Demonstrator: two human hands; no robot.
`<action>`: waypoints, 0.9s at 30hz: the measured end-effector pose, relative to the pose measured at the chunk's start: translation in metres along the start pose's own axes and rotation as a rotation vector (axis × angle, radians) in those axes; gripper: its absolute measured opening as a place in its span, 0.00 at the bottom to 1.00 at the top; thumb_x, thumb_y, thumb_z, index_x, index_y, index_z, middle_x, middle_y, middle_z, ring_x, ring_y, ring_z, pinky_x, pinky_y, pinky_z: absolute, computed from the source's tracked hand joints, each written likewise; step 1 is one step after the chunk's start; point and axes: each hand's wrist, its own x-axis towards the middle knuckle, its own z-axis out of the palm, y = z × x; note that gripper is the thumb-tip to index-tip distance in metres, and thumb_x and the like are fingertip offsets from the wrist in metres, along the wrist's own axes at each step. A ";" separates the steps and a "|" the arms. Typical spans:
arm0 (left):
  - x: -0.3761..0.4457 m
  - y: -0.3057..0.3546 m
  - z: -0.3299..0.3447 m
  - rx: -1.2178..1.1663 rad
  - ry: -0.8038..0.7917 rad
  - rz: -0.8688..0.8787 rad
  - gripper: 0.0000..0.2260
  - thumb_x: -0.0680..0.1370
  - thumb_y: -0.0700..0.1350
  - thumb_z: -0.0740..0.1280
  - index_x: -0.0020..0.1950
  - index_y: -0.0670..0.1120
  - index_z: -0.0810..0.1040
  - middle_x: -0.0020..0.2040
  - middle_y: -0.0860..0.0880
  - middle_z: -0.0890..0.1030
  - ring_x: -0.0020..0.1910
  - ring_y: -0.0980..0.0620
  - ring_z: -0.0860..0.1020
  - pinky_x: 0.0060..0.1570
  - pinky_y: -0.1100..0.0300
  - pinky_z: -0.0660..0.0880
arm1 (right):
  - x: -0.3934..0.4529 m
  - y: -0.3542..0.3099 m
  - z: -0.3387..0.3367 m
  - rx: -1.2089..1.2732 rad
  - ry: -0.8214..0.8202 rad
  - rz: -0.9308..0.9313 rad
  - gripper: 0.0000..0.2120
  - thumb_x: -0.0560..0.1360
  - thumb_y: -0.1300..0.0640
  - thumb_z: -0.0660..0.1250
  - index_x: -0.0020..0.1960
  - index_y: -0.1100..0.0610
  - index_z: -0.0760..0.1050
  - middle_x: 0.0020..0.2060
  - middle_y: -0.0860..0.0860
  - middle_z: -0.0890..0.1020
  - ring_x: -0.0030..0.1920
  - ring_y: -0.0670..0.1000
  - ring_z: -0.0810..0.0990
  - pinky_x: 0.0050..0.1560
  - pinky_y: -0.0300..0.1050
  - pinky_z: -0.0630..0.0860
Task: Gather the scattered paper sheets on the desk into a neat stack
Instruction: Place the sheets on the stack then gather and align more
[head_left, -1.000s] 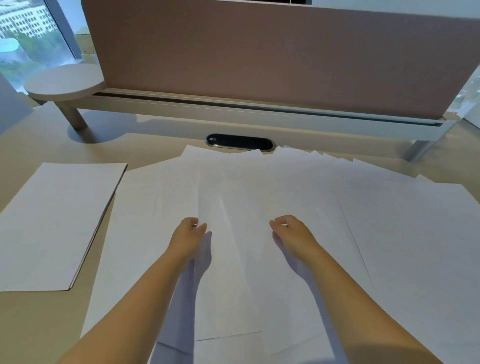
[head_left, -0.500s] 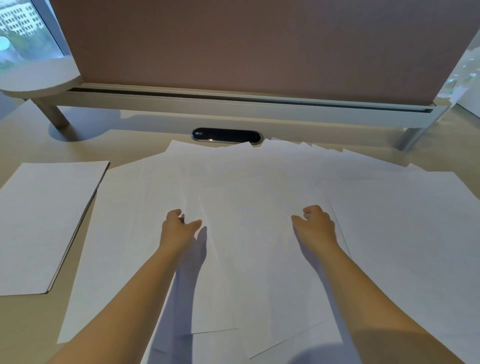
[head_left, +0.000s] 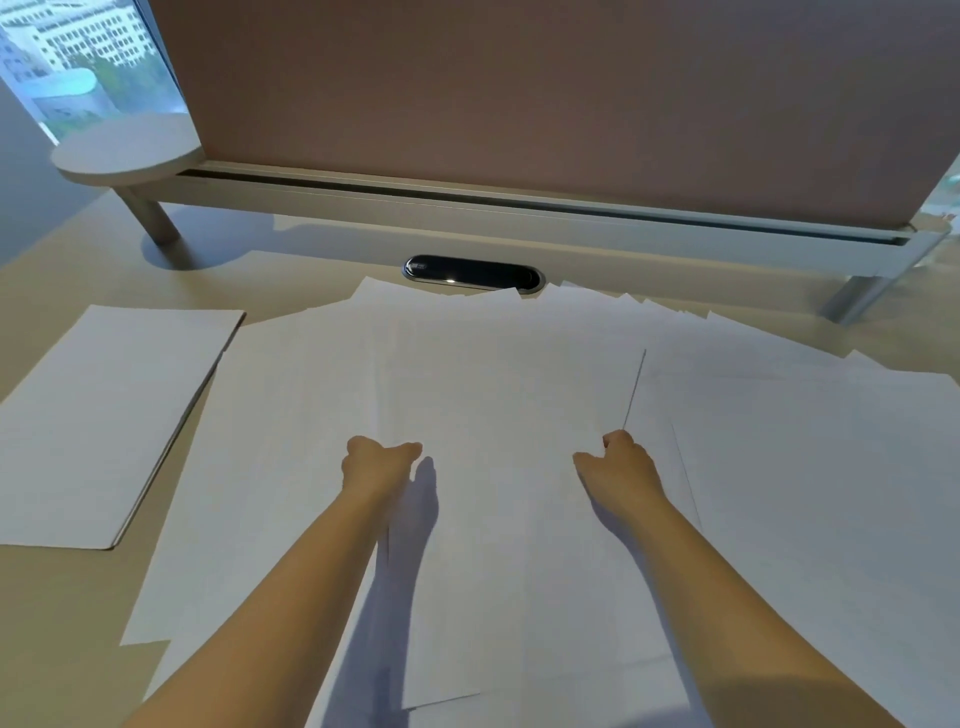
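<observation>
left hand: my left hand (head_left: 376, 464) sits just left of centre frame, fingers curled down at the left edge of a top sheet. Looks like it's pinching that edge, though the fingertips are hidden so can't swear to it

right hand: my right hand (head_left: 621, 464) is right of centre, curled on the opposite edge of the same sheet, which is lifting a bit above my knuckles. Hands are well apart, one per side

paper: the fanned-out spread of white paper sheets (head_left: 519, 374) covers the whole middle and right of the frame on the beige desk (head_left: 57, 613), overlapping all over

stack: a squared-up pile of white sheets (head_left: 104, 415) lies at the left, just beside the spread

risk 1: honestly, sliding one sheet probably drags its neighbours along and messes the fan worse

risk 2: pinch too hard and I crease the edge

risk 3: far sheets already touch the black oval cable port (head_left: 474, 272) at top centre; a shove could push corners in
</observation>
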 end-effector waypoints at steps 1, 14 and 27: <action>-0.001 -0.002 -0.002 0.003 -0.023 0.006 0.27 0.76 0.43 0.65 0.70 0.34 0.59 0.64 0.36 0.71 0.61 0.37 0.73 0.56 0.50 0.71 | -0.001 0.001 -0.003 0.014 0.006 0.003 0.05 0.76 0.59 0.58 0.49 0.58 0.70 0.43 0.53 0.72 0.42 0.53 0.73 0.40 0.42 0.66; 0.013 0.002 -0.001 0.153 0.066 0.208 0.18 0.76 0.46 0.65 0.59 0.35 0.67 0.62 0.33 0.70 0.63 0.34 0.69 0.62 0.44 0.69 | 0.018 -0.010 -0.014 -0.134 0.143 -0.101 0.28 0.77 0.51 0.59 0.74 0.58 0.55 0.72 0.55 0.64 0.71 0.58 0.60 0.68 0.52 0.61; 0.018 0.018 0.005 0.252 0.127 0.160 0.26 0.78 0.46 0.62 0.72 0.40 0.59 0.69 0.43 0.68 0.68 0.40 0.66 0.64 0.52 0.64 | 0.035 -0.024 -0.016 0.004 0.090 -0.062 0.27 0.77 0.56 0.60 0.73 0.60 0.57 0.71 0.57 0.64 0.70 0.60 0.64 0.68 0.50 0.63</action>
